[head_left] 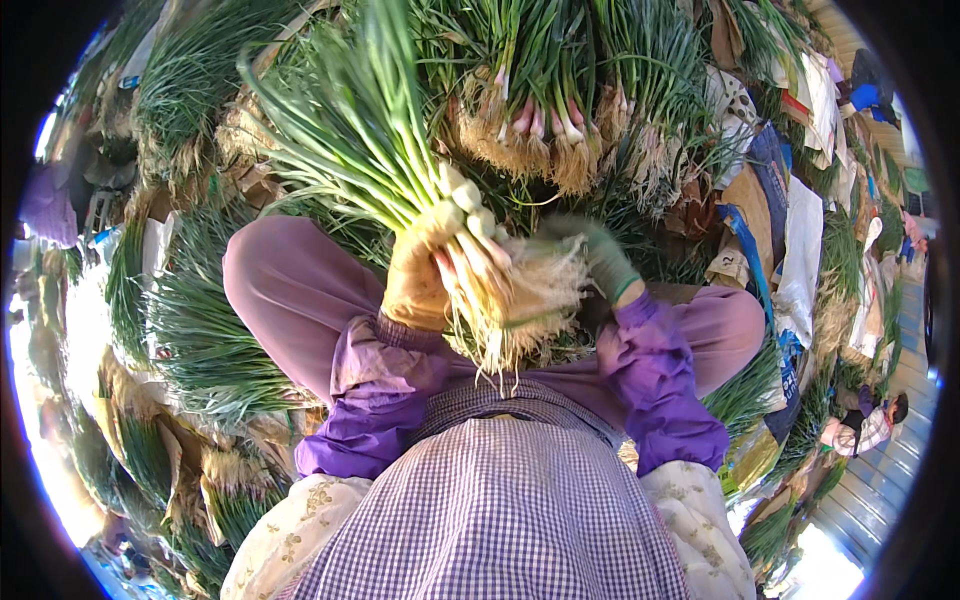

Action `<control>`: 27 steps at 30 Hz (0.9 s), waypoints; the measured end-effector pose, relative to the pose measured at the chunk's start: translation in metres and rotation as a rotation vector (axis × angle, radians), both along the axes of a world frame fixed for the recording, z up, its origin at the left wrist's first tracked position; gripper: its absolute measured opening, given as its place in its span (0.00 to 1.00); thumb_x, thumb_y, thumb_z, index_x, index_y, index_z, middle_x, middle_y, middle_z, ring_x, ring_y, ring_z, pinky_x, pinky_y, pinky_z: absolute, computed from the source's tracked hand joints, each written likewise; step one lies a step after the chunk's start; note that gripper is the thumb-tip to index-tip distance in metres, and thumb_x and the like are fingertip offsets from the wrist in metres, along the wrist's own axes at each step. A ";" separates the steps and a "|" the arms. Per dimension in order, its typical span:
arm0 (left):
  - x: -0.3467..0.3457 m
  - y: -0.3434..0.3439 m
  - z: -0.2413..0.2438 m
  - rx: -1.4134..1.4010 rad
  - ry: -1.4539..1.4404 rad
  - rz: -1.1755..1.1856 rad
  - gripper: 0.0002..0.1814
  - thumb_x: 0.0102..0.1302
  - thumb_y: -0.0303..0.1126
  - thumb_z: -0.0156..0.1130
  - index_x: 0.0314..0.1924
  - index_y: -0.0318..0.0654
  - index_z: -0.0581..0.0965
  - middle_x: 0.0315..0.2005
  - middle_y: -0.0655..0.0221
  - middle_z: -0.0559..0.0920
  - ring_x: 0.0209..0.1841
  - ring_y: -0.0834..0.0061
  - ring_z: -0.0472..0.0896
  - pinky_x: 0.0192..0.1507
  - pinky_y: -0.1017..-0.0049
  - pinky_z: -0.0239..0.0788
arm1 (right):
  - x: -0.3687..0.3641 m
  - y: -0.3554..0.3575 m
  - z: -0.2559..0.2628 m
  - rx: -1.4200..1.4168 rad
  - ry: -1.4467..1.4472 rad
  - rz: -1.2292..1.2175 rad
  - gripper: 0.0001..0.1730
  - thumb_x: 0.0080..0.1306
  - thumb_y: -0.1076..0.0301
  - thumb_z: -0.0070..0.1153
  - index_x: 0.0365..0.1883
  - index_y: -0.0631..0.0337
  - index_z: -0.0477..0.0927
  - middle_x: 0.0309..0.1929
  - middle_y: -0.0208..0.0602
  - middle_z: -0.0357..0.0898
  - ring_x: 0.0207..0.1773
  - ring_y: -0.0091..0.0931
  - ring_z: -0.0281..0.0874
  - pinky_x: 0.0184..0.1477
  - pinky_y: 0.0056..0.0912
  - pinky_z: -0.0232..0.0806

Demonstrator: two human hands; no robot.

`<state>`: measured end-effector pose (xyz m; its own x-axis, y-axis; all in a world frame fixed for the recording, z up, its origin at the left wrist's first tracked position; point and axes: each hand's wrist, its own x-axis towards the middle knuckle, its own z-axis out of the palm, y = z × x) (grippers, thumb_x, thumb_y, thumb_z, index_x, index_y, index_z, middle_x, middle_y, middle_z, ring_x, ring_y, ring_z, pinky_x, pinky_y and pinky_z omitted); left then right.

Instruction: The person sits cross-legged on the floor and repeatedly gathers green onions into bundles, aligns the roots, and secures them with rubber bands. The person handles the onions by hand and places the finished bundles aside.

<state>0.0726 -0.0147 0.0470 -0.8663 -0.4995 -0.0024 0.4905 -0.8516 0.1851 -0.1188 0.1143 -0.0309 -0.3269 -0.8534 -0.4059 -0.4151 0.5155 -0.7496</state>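
My left hand (417,283), in a soiled tan glove, grips a thick bunch of young green garlic (405,195). The long leaves fan up and to the left. Pale and pinkish stem bases with stringy roots (502,330) hang below the grip, over my lap. My right hand (609,259), in a green glove, is blurred by motion just right of the roots. Its fingers are too smeared to make out, and whether they touch the roots cannot be told.
Bunches of green garlic (547,112) lie in front, roots towards me. Another leafy pile (217,322) lies beside my knee at left. White sacking (799,255) and brown paper (750,202) are at right. Farther right, another person (862,424) sits near a ribbed blue surface (862,495).
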 end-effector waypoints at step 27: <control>-0.017 -0.043 -0.054 -0.120 -0.487 0.163 0.25 0.69 0.31 0.60 0.63 0.32 0.70 0.43 0.61 0.85 0.36 0.72 0.84 0.35 0.71 0.82 | -0.157 -0.005 0.105 0.434 1.071 -0.632 0.32 0.65 0.43 0.53 0.57 0.58 0.72 0.43 0.51 0.83 0.44 0.43 0.82 0.45 0.47 0.72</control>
<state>0.0556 -0.0576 -0.0073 -0.6899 -0.6495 -0.3197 0.4477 -0.7299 0.5165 -0.2762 0.1097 0.0737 -0.9477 -0.3026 0.1012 -0.2964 0.9524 0.0719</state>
